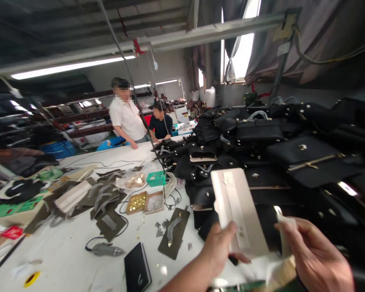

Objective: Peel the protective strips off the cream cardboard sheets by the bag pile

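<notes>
A beige rectangular panel is held up at the right of centre, with a paler strip and small metal studs on its face. My left hand grips its lower left edge, thumb on the front. Close to the panel's lower right, my right hand pinches a small whitish piece between thumb and fingers. Beneath the hands the lower edge of the picture is blurred. Left of the panel, an olive piece with a grey handle strip lies on the white table.
Black bags are heaped at the right. A black notebook, a grey power tool, trays of gold parts and white parts, and a green box lie leftward. Two people are across the table.
</notes>
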### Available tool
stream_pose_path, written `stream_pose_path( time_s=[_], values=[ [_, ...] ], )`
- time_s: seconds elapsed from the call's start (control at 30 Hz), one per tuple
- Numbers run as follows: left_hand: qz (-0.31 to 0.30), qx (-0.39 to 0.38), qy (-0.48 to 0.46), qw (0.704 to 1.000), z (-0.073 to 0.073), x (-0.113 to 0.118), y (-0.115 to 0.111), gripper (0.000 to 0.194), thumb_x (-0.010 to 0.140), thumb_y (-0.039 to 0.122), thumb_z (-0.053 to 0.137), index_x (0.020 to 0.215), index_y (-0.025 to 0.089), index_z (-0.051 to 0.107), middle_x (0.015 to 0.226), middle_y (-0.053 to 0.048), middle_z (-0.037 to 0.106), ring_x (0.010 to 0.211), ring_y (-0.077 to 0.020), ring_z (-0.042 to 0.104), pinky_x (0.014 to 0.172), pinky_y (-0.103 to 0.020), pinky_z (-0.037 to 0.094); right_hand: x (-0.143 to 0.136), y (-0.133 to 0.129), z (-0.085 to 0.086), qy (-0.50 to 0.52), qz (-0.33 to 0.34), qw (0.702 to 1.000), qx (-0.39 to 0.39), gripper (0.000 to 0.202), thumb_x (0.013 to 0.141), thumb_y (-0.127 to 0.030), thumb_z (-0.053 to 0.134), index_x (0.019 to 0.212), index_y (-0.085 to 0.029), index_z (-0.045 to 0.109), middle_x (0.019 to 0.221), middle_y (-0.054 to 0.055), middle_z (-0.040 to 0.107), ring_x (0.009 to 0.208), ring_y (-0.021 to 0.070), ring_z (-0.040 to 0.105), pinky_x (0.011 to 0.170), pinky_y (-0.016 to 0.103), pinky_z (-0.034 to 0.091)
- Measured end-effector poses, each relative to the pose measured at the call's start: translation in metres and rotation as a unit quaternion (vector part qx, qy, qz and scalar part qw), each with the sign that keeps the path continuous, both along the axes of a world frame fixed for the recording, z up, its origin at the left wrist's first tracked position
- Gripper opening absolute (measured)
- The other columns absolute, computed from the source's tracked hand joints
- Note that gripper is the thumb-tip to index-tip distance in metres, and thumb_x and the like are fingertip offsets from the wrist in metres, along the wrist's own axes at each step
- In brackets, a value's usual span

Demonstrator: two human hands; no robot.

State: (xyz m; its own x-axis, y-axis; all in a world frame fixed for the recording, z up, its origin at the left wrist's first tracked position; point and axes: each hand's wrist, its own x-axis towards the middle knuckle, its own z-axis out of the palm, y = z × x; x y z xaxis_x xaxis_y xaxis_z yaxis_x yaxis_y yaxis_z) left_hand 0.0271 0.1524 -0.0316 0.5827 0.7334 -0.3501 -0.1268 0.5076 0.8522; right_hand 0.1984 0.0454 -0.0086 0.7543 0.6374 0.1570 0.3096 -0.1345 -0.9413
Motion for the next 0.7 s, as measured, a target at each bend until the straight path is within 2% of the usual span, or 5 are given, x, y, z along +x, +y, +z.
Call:
stream_pose_path(
  time_s=[0.07,0.17,0.3,0.5,0.7],
  values=[
    [0.012,0.035,-0.010,0.999,0.013,0.004,0.004,0.074,0.081,0.065,0.072,0.126,0.007,0.062,0.109,-0.020,0.075,0.088,-0.0327,0.074,0.066,-0.043,0.062,-0.012,-0.003,0.006,0.059,0.083,0.994,-0.027,0.046,0.088,-0.065,0.064,0.078,-0.020,0.065,0.065,-0.001,0.060,0.060,0.0145,0.053,0.051,0.023,0.042],
    [-0.016,0.071,-0.027,0.997,0.027,0.007,0.008,0.060,0.090,0.060,0.066,0.122,0.009,0.066,0.107,-0.016,0.077,0.089,-0.0290,0.074,0.073,-0.042,0.062,-0.031,0.001,0.002,0.115,0.177,0.976,-0.053,0.048,0.088,-0.064,0.066,0.073,-0.019,0.060,0.059,-0.004,0.049,0.057,0.0117,0.042,0.051,0.024,0.033],
    [-0.052,0.122,-0.026,0.991,0.035,0.010,0.002,0.050,0.095,0.054,0.063,0.119,0.011,0.071,0.110,-0.013,0.077,0.097,-0.0268,0.072,0.093,-0.042,0.057,-0.039,0.004,-0.008,0.135,0.160,0.976,-0.068,0.048,0.088,-0.064,0.065,0.071,-0.019,0.061,0.057,-0.006,0.042,0.055,0.0108,0.037,0.051,0.025,0.030],
    [-0.102,0.196,-0.003,0.975,0.046,0.011,-0.011,0.050,0.092,0.055,0.065,0.115,0.012,0.076,0.104,-0.012,0.078,0.101,-0.0292,0.071,0.096,-0.040,0.055,-0.032,0.006,-0.014,0.088,0.135,0.985,-0.061,0.047,0.086,-0.062,0.068,0.066,-0.019,0.060,0.062,-0.003,0.054,0.061,0.0136,0.047,0.055,0.025,0.038],
    [-0.100,0.136,-0.038,0.985,0.052,0.009,-0.017,0.046,0.077,0.046,0.082,0.106,0.010,0.079,0.101,-0.011,0.078,0.095,-0.0270,0.072,0.090,-0.037,0.056,-0.030,0.008,-0.030,0.114,0.125,0.980,-0.103,0.050,0.078,-0.066,0.070,0.060,-0.023,0.053,0.052,-0.005,0.048,0.049,0.0130,0.046,0.045,0.023,0.037]
  ],
)
